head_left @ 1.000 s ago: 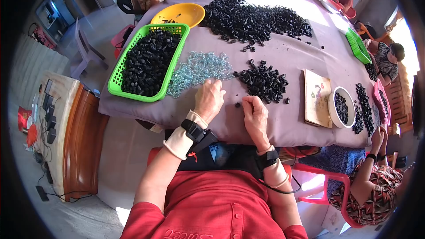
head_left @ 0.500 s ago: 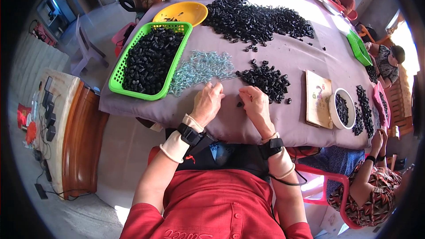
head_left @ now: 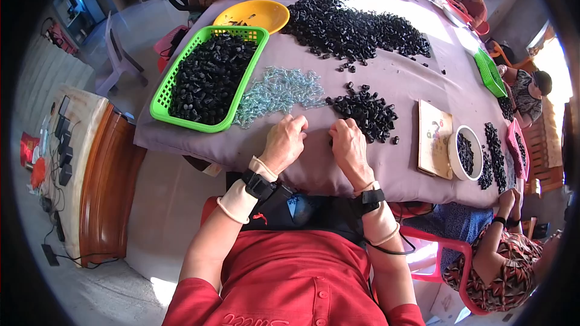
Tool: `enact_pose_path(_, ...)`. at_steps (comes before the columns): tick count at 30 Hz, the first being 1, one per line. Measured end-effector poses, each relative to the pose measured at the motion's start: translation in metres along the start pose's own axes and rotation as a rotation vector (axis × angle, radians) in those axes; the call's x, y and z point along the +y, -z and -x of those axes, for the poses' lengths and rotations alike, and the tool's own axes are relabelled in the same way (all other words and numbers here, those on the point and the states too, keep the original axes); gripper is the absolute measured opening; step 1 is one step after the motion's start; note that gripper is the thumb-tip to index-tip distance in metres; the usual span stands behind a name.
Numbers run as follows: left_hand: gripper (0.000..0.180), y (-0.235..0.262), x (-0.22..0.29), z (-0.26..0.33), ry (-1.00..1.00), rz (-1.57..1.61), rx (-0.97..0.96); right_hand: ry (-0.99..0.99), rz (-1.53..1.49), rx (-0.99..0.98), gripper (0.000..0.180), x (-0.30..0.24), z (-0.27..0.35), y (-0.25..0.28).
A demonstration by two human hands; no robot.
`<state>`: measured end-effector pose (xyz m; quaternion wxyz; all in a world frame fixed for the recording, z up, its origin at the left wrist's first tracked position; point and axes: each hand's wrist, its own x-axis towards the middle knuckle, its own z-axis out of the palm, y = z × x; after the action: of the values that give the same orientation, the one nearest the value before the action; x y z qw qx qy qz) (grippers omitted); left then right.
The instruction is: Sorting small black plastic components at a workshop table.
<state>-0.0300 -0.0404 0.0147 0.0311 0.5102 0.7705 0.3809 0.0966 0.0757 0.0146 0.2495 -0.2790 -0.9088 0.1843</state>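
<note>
My left hand [head_left: 286, 145] is closed, its fingertips pinched together just in front of a heap of small clear, bluish tubular pieces [head_left: 281, 90]. Whatever those fingers hold is too small or hidden to make out. A short gap away, my right hand [head_left: 350, 150] curls its fingers at the near left edge of a small pile of short black cap-like pieces [head_left: 367, 111]. A dark bit shows beside its fingertips, but I cannot tell whether it is gripped. Both hands rest low over the mauve tablecloth [head_left: 396, 175].
A green basket [head_left: 158, 108] full of black pieces stands left, with a yellow bowl [head_left: 272, 15] behind it. Farther back spreads a large black heap [head_left: 356, 27]. To the right lie a booklet [head_left: 434, 139] and a white bowl [head_left: 454, 163]. Other people sit around the table.
The whole view has shifted slightly. My right fingers have drawn in a little at the black pile's edge; my left hand stays nearly in place, still pinched.
</note>
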Motion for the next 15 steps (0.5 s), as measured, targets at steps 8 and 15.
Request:
enact_pose_path(8, 0.013, -0.001, 0.001, 0.000, -0.014, -0.012, 0.018, 0.005, -0.085, 0.146, 0.006, 0.014, 0.005, 0.022)
enact_pose_path(15, 0.010, 0.004, -0.003, 0.005, 0.025, -0.034, 0.026, -0.230, 0.138, 0.514, 0.010, 0.125, 0.028, 0.130)
